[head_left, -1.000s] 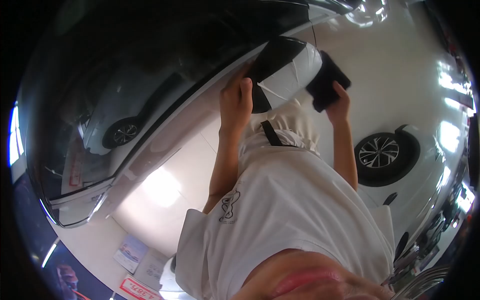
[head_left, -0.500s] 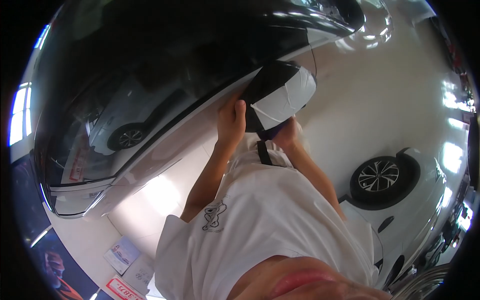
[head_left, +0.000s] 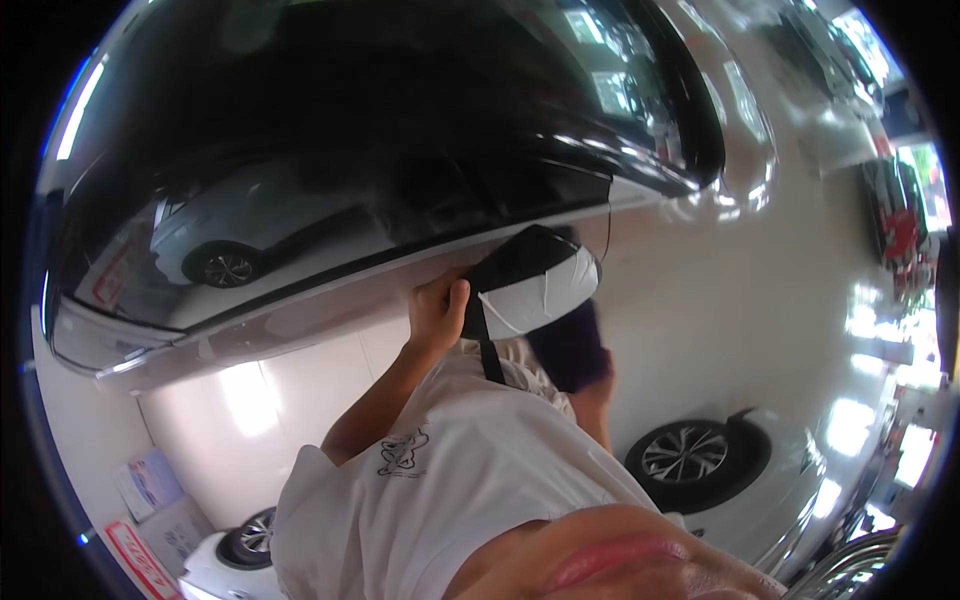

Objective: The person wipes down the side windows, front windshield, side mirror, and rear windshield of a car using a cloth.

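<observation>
My left hand [head_left: 438, 308] is closed around the left edge of a car's side mirror [head_left: 542, 297], its thumb lying along the near side. The mirror housing is black on one part and pale, creased white on the other. Just below it in the picture, my right hand [head_left: 594, 390] holds a dark purple-black cloth [head_left: 570, 345] that hangs close to the mirror; the fingers behind the cloth are partly hidden.
A dark glossy car window [head_left: 330, 190] above a light car body fills the upper left. A white car with a black wheel [head_left: 684, 455] stands at the lower right. Printed sheets and a red-and-white sign [head_left: 140, 562] are at the lower left.
My right hand went from right of the mirror to its underside, then came partly back out with the cloth. My left hand stays on the mirror. The view has shifted and turned.
</observation>
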The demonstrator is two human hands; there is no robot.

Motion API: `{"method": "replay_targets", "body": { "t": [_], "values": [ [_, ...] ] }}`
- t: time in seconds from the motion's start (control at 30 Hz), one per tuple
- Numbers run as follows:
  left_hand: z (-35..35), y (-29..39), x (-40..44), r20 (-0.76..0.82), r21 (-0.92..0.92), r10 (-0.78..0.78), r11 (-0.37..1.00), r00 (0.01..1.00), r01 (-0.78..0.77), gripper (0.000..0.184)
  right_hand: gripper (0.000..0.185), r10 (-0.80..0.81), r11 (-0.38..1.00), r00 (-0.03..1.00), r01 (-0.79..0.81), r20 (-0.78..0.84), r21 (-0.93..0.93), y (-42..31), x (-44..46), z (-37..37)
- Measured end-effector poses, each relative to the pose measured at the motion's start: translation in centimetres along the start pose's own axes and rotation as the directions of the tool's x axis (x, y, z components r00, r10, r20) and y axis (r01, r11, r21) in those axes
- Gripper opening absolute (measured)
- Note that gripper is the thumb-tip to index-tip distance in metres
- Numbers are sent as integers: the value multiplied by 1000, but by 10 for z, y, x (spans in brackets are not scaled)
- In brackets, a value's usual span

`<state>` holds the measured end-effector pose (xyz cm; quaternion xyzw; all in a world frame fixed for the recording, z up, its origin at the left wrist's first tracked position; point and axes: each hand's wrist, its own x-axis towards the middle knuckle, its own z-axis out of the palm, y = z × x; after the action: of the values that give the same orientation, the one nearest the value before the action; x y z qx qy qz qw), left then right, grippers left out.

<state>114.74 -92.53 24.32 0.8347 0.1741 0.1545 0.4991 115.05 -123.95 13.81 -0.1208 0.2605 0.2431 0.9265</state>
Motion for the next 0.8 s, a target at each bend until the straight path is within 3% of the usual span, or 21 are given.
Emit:
{"method": "replay_targets", "body": {
  "t": [0.03,0.07,0.1,0.17,0.2,0.23,0.27,0.3,0.33,0.37,0.4,0.43,0.47,0.5,0.53,0.57,0.63,0.67,0.73,0.8],
  "values": [
    [1,0,-1,-35,-5,-5,1000,999,5,40,57,-72,997,992,72,106,-1,-26,-4,-1],
    [0,1,1,-26,1,-4,1000,1000,4,39,59,-160,971,953,199,257,-135,-41,-10,31],
    [-1,3,1,-15,6,-5,1000,1000,6,39,61,-262,961,943,274,205,-32,-57,-16,63],
    [0,9,3,-68,-16,13,1000,998,-14,35,65,-331,900,845,417,420,-129,-94,-4,89],
    [0,8,2,-74,-30,32,999,997,-34,32,63,-363,889,839,443,406,-120,-114,8,98],
    [0,7,2,-79,-39,56,997,995,-59,30,61,-523,792,805,580,279,-190,-115,24,134],
    [0,6,2,-93,-49,71,996,993,-76,27,59,-439,759,737,611,513,-227,-118,45,157],
    [4,-1,0,-124,-65,75,994,989,-83,27,58,-529,617,685,716,501,-327,-111,68,194],
    [2,2,0,-124,-59,73,995,990,-80,26,59,-455,623,698,693,553,-363,-115,99,214],
    [1,6,-1,-125,-50,74,995,989,-81,26,59,-460,511,649,752,606,-417,-100,127,253],
    [1,4,-1,-124,-17,80,996,989,-83,26,57,-426,383,660,751,618,-538,-101,178,271],
    [0,2,-1,-112,4,104,994,988,-105,27,53,-421,287,763,626,492,-725,-65,185,325],
    [-1,5,-1,-133,-10,103,994,986,-105,27,53,-409,301,765,628,497,-718,-31,203,370],
    [-1,8,-1,-147,-26,96,995,984,-101,27,51,-54,-313,750,614,659,-724,2,222,409],
    [0,8,-1,-154,-19,108,994,982,-112,28,44,157,-484,490,795,858,-365,44,215,435],
    [0,6,-1,-161,-14,118,992,980,-122,28,39,345,-550,155,833,926,66,85,209,461],
    [7,6,-2,-222,-28,93,994,971,-101,26,29,548,-488,-220,700,807,522,143,247,505],
    [7,6,-1,-232,-31,109,992,967,-120,26,27,542,-452,-157,774,826,444,177,240,526],
    [3,12,-1,-238,-45,112,991,965,-126,23,55,544,-395,-119,837,831,379,238,236,564],
    [1,11,-1,-232,-36,95,994,968,-106,23,66,624,-320,38,924,781,211,280,212,596]
  ]
}}
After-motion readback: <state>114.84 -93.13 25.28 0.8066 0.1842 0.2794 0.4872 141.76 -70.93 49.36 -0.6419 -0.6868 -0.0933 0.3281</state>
